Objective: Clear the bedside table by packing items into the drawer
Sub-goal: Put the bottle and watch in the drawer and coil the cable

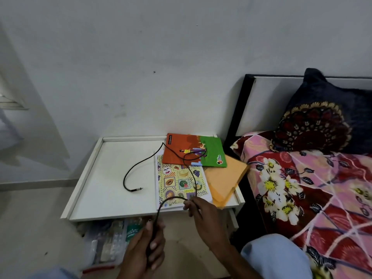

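Note:
A black cable (141, 162) snakes over the white bedside table (104, 198), its plug end lying free near the middle. My left hand (147, 248) is closed around one end of the cable below the table's front edge. My right hand (201, 210) pinches the cable further along, at the front of a fruit-patterned book (177, 182). An orange and green notebook (193, 152) lies at the back, overlapping the fruit book, and an orange folder (225, 182) sticks out over the right edge. The open drawer (233, 220) below holds blister packs and a green-labelled item (131, 231).
A bed with a floral red and pink cover (312, 194) stands right of the table, with a dark patterned pillow (322, 117) against the headboard. A white wall runs behind. Pale floor lies to the left.

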A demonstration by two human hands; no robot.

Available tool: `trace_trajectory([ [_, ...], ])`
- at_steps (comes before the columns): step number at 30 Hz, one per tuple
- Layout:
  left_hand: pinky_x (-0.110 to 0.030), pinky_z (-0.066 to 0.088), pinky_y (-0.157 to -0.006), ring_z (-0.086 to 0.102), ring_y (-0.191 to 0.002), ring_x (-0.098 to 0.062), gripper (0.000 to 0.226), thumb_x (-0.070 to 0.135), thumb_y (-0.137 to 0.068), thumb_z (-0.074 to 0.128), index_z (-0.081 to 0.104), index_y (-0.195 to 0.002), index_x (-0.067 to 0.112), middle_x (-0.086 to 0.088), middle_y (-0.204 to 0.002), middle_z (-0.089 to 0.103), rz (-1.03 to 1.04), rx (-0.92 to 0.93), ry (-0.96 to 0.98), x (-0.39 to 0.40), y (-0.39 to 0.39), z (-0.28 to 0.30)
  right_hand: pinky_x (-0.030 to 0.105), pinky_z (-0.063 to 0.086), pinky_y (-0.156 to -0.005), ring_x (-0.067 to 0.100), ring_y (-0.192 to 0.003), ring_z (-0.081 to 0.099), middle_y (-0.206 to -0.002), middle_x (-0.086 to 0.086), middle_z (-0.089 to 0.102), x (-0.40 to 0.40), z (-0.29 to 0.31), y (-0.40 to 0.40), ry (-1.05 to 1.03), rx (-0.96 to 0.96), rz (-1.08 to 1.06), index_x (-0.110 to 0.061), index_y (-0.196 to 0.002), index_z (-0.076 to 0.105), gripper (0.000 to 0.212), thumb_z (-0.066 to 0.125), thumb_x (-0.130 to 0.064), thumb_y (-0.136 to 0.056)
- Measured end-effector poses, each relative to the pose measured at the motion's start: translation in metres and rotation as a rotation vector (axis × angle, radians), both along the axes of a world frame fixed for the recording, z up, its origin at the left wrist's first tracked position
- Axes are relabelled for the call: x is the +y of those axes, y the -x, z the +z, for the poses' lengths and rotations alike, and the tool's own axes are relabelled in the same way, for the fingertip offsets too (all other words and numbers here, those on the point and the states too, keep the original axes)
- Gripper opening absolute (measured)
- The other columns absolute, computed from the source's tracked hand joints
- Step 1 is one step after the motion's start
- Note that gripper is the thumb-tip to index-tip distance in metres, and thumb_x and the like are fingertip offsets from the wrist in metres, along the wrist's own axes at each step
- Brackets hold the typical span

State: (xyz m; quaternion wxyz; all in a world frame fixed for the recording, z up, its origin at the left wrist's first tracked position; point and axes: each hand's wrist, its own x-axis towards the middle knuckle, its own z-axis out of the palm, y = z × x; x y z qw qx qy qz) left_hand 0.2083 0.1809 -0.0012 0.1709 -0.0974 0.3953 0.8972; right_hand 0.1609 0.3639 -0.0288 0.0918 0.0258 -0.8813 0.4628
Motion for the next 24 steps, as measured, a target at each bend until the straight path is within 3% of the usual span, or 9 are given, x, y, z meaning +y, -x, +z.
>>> trace_trajectory([
  [3,-0.019,0.035,-0.037,0.038,-0.043,-0.006,0.041,0.025,-0.101,0.033,0.068,-0.120,0.016,0.004,-0.058,0.041,0.077,0.137,-0.125,-0.006,0.008,0.013,0.028,0.047,-0.074,0.005,-0.076,0.062,-0.078,-0.003,0.067,-0.007,-0.007,0.005,-0.032,-0.148,0.213,-0.018,-0.086,0.067,0.037,0.041,-0.037,-0.104],
  [6,-0.022,0.055,-0.067,0.059,-0.068,-0.005,0.043,0.021,-0.098,0.041,0.052,-0.139,0.027,0.007,-0.085,0.063,0.118,0.281,-0.143,-0.011,0.022,0.025,0.021,0.046,-0.076,0.001,-0.083,0.062,-0.089,-0.008,0.070,-0.016,-0.012,0.003,-0.122,-0.175,0.388,-0.021,-0.089,0.065,0.033,0.042,-0.041,-0.102],
  [8,-0.023,0.056,-0.082,0.067,-0.085,-0.006,0.051,0.014,-0.095,0.046,0.045,-0.143,0.031,0.004,-0.113,0.069,0.179,0.345,-0.136,-0.013,0.040,0.034,0.028,0.051,-0.076,0.004,-0.083,0.064,-0.088,-0.008,0.070,-0.021,-0.011,0.003,-0.176,-0.165,0.469,-0.021,-0.090,0.064,0.032,0.043,-0.042,-0.101],
  [11,-0.029,0.056,-0.089,0.069,-0.105,-0.019,0.064,0.007,-0.099,0.045,0.027,-0.149,0.043,-0.010,-0.131,0.064,0.269,0.418,0.117,-0.014,0.073,0.046,0.030,0.050,-0.069,0.003,-0.072,0.062,-0.081,-0.011,0.064,-0.026,-0.004,0.000,-0.205,-0.130,0.586,-0.025,-0.102,0.061,0.020,0.045,-0.036,-0.101],
  [14,-0.035,0.053,-0.095,0.068,-0.108,-0.026,0.069,0.005,-0.102,0.040,0.010,-0.152,0.042,-0.014,-0.123,0.068,0.235,0.603,0.677,-0.018,0.092,0.047,0.028,0.047,-0.065,0.002,-0.075,0.059,-0.092,-0.010,0.066,-0.025,0.001,-0.003,-0.244,0.016,0.539,-0.031,-0.106,0.059,0.020,0.043,-0.041,-0.102],
  [17,-0.037,0.050,-0.091,0.070,-0.090,-0.020,0.068,-0.010,-0.098,0.036,0.019,-0.152,0.027,-0.013,-0.105,0.072,0.016,0.695,1.054,-0.015,0.094,0.032,0.029,0.044,-0.065,0.007,-0.080,0.056,-0.093,-0.012,0.062,-0.013,0.006,0.000,-0.284,0.169,0.353,-0.033,-0.103,0.059,0.021,0.041,-0.044,-0.101],
  [20,-0.042,0.052,-0.091,0.069,-0.087,-0.023,0.089,-0.024,-0.077,0.034,0.030,-0.145,0.034,-0.009,-0.099,0.070,-0.297,0.660,1.211,-0.012,0.082,0.018,0.029,0.044,-0.065,0.009,-0.080,0.052,-0.089,-0.011,0.052,0.000,0.013,0.005,-0.237,0.283,0.289,-0.028,-0.099,0.062,0.014,0.050,-0.035,-0.100],
  [22,-0.053,0.051,-0.079,0.066,-0.079,-0.033,0.066,-0.015,-0.091,0.035,0.042,-0.141,0.029,-0.013,-0.092,0.069,-0.427,0.572,1.125,-0.005,0.070,0.013,0.028,0.044,-0.067,0.012,-0.083,0.053,-0.091,-0.008,0.050,0.008,0.018,0.010,-0.227,0.324,0.249,-0.025,-0.100,0.064,0.010,0.055,-0.029,-0.098],
  [24,-0.049,0.047,-0.063,0.058,-0.065,-0.035,0.036,0.003,-0.104,0.033,0.051,-0.131,0.019,-0.013,-0.076,0.065,-0.426,0.485,0.966,-0.001,0.060,0.013,0.033,0.048,-0.069,0.016,-0.084,0.057,-0.093,-0.004,0.052,0.014,0.021,0.017,-0.151,0.344,0.163,-0.019,-0.099,0.066,0.010,0.057,-0.022,-0.097],
])
